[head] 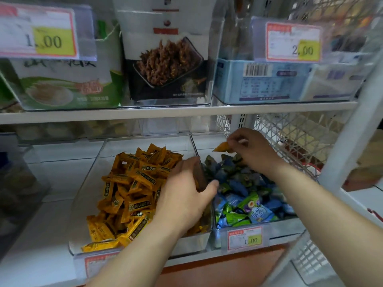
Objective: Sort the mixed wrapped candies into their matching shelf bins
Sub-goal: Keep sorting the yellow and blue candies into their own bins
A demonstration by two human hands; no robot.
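Note:
Two clear shelf bins stand side by side. The left bin (107, 146) is piled with orange wrapped candies (132, 183). The right bin (207, 137) holds blue and green wrapped candies (246, 206). My left hand (184, 195) lies over the divider between the bins and grips orange candies (200, 180) between thumb and fingers. My right hand (250, 150) is raised over the back of the right bin and pinches one orange candy (221, 147) by its end.
A white shelf board (165, 111) runs just above the bins, carrying clear boxes of snack packs and price tags. A white wire mesh panel (290, 137) and a slanted white upright (352, 141) close the right side. A price label (244, 238) hangs on the right bin's front.

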